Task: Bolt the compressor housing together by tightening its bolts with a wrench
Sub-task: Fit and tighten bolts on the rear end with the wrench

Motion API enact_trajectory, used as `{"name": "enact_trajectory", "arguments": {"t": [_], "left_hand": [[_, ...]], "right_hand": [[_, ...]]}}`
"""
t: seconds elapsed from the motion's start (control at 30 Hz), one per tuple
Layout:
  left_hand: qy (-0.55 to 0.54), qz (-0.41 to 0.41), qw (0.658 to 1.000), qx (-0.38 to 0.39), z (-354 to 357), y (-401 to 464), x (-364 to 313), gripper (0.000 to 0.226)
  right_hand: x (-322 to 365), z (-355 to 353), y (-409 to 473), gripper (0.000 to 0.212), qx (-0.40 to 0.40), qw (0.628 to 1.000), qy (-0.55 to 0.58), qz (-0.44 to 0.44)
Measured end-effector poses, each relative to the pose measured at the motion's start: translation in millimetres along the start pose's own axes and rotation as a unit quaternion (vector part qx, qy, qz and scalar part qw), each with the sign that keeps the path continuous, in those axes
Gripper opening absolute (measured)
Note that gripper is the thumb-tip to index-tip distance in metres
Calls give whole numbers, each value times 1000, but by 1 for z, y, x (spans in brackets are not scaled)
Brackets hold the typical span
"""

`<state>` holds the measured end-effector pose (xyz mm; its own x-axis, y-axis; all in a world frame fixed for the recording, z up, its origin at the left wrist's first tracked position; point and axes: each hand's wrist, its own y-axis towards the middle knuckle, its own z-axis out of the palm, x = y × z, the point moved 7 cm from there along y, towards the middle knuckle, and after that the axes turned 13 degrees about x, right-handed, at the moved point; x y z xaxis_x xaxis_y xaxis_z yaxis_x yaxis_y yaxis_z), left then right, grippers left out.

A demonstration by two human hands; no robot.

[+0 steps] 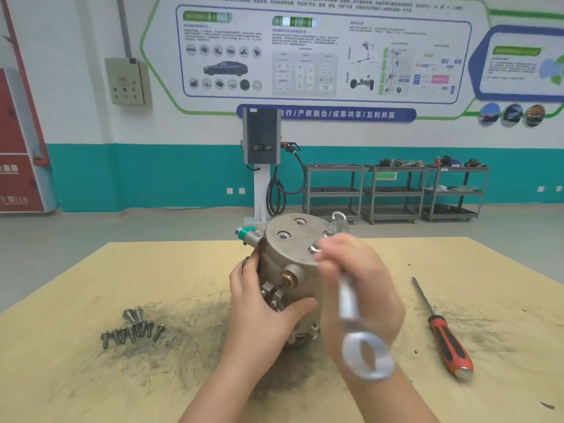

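Compressor housing (294, 264) in left grip (265, 303); blurred wrench (351, 303) clasped in right grip (363, 288) beside it.

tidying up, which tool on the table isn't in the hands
The red-and-black screwdriver, lying untouched at the right. The wrench is held in the right hand.

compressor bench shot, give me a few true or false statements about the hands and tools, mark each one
1. The left hand grips the side of the compressor housing. True.
2. The right hand holds a screwdriver. False: it holds a wrench; the screwdriver lies on the table, to the right.
3. Loose bolts lie left of the housing. True.
4. The housing lies flat on its side. False: it stands with its round end face up.
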<state>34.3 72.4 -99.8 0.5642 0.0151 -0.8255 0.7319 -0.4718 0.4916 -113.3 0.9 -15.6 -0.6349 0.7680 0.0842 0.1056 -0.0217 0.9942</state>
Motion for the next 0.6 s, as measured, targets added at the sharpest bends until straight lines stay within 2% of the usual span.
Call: {"name": "enact_trajectory", "arguments": {"t": [0.07,0.13,0.2,0.3,0.5,0.6], "left_hand": [[-13,11,1000,23,2,2,3,104],[10,23,999,23,0,1,4,100],[6,21,999,26,-1,0,6,99],[11,25,999,27,-2,-1,-1,97],[-5,23,999,31,-3,-1,-3,98],[-13,27,999,36,-2,-1,-2,97]], "right_hand": [[-17,-17,3,10,-78,987,112,85],[-41,-27,-2,15,-159,931,266,195],[-60,-29,-10,19,-208,864,375,263],[-74,-29,-14,22,-214,823,419,318],[-83,-26,-9,20,-156,810,459,330],[-90,-23,-11,21,-141,775,499,360]]}}
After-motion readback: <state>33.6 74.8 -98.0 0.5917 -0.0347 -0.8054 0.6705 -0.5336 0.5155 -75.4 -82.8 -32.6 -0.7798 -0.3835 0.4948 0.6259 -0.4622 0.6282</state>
